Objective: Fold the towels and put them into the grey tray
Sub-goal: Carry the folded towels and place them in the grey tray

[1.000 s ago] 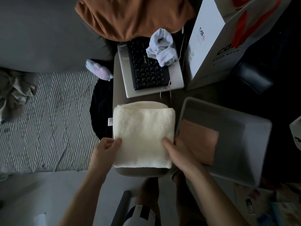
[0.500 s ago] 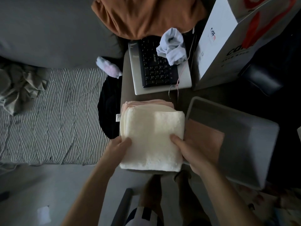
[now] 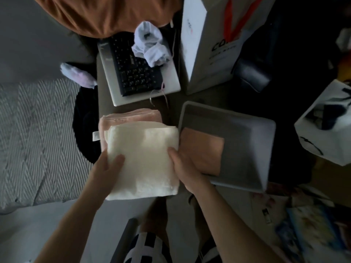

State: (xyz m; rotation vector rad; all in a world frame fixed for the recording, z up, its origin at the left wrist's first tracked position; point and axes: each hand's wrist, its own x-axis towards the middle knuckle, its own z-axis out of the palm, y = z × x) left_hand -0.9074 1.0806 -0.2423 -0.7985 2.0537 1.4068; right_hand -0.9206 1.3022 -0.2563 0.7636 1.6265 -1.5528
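Two hands hold a folded cream towel (image 3: 142,160) over the near end of a small, narrow table (image 3: 171,103) in a dim, cluttered room. The left hand (image 3: 108,166) grips the towel's left edge with the thumb on top; the right hand (image 3: 183,168) grips its right edge the same way, the fingers of both tucked underneath and out of sight. Just behind the cream towel lies a stack of folded pink towels (image 3: 131,117), partly covered by it. The grey tray (image 3: 245,141) sits just to the right, its near left rim beside the right hand, and holds one folded pink towel (image 3: 203,149) against its left wall, leaving the tray's right part bare. Farther back on the table rests a laptop (image 3: 136,73) with a crumpled white cloth (image 3: 150,48) on its keys, an orange cloth (image 3: 106,14) behind it, and a white paper bag (image 3: 210,40) to the right. A second bag (image 3: 326,126) stands right of the tray. To the left lies a bed (image 3: 38,139) with a zigzag cover. The table's near edge is hidden under the cream towel, with grey floor (image 3: 38,224) below.
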